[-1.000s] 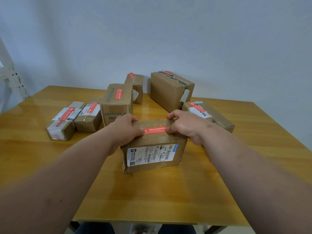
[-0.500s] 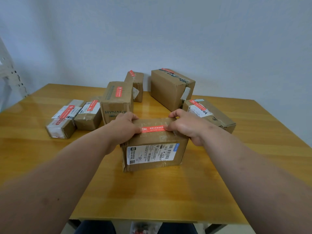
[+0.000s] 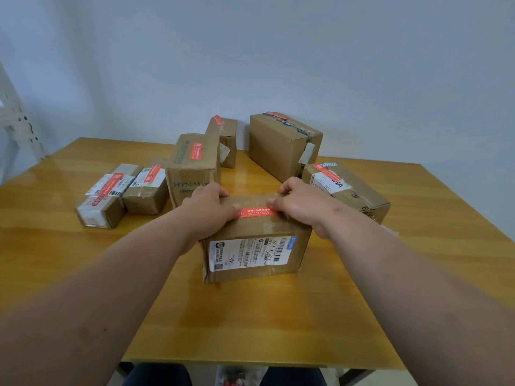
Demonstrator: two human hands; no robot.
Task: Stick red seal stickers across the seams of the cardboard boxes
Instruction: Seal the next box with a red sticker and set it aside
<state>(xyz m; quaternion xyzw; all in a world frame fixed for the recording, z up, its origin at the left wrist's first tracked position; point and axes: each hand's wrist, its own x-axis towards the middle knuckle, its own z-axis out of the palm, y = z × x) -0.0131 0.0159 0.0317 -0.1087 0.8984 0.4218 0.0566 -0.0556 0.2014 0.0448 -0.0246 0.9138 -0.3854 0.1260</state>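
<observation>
A cardboard box with a white shipping label on its front stands in the middle of the wooden table. A red seal sticker lies across its taped top. My left hand holds the box's top left edge, thumb on the sticker's left end. My right hand grips the top right edge, thumb on the sticker's right end. Both hands cover the sticker's ends.
Several other boxes bearing red stickers stand behind: two small ones at the left, a tall "HYNAUT" box, a narrow one, a large one and a low one at the right. A white rack stands far left.
My hands have stayed on the box's top and pressed the sticker's ends; the view has shifted slightly. The box has barely moved.
</observation>
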